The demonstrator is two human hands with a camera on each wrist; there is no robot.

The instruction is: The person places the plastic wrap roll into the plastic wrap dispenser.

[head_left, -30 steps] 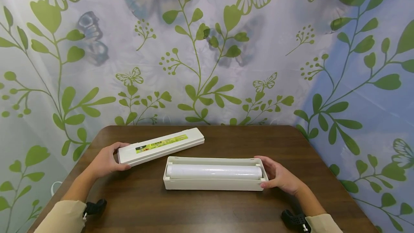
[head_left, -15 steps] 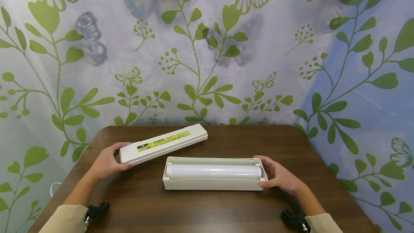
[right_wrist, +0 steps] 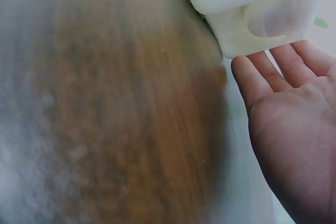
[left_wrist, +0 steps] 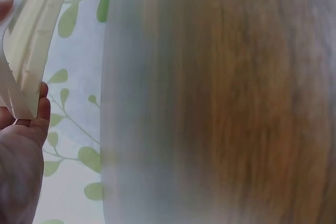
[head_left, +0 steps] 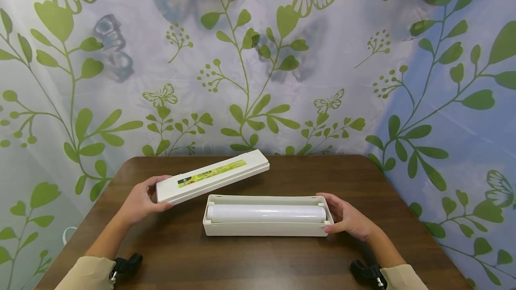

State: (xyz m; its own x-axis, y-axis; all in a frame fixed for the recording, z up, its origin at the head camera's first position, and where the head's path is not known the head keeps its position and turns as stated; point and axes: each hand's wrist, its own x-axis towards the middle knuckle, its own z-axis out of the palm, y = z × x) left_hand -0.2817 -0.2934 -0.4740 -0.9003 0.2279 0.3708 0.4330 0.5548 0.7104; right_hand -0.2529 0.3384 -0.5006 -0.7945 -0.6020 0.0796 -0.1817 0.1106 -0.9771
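Note:
My left hand (head_left: 139, 202) grips the left end of a long white lid (head_left: 213, 176) with a yellow-green label, thumb on the near edge and fingers at the far one. The lid slants up to the right above the table; its hollow underside shows in the left wrist view. In front of me sits a white cling film box (head_left: 266, 230) without its lid, a roll of plastic wrap (head_left: 266, 213) lying inside. My right hand (head_left: 350, 220) holds the box's right end, thumb at the near corner and fingers at the far corner. The right wrist view shows the box end (right_wrist: 231, 38) by the fingers.
Both things are over a dark brown wooden table (head_left: 242, 263). Behind it hangs a pale curtain (head_left: 258, 57) printed with green leaves and butterflies. Black straps with cameras (head_left: 126, 264) are on both wrists.
My left hand has carried the lid to the right and slightly up, its far end now higher and nearer to above the box. The right hand and the box have stayed put.

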